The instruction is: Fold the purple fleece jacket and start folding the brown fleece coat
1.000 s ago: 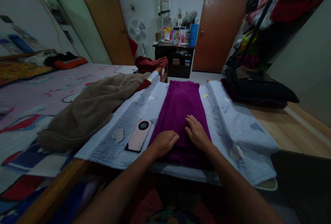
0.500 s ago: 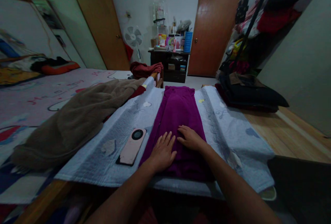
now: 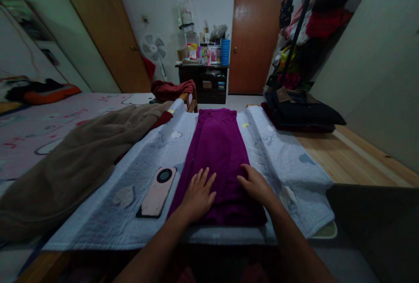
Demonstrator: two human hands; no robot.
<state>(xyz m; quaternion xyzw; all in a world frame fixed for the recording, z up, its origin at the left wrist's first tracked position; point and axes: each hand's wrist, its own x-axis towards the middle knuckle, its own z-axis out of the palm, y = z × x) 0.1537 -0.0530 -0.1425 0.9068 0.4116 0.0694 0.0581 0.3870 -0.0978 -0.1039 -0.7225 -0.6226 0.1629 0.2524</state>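
Observation:
A purple folded garment [image 3: 218, 143] lies lengthwise on a light blue padded cover [image 3: 183, 143]. My left hand [image 3: 199, 196] rests flat on the garment's near left part, fingers stretched and spread. At the garment's right edge is my right hand [image 3: 257, 186], its thumb apart from its bent fingers and nothing visibly held. Whether its fingertips press on the cloth is hard to tell. To the left of the garment, a pink phone [image 3: 157, 193] with a round black camera lies back side up on the cover.
A brown fuzzy blanket [image 3: 78, 161] lies along the left, beside a bed with a printed sheet [image 3: 75, 110]. Folded dark clothes [image 3: 303, 110] are stacked on a wooden surface [image 3: 353, 156] at right. A fan [image 3: 153, 48] and a dark cabinet [image 3: 203, 84] stand at the back.
My right hand has moved right, from the middle of the purple garment to its right edge. My left hand stays flat on the cloth. The view has turned slightly right.

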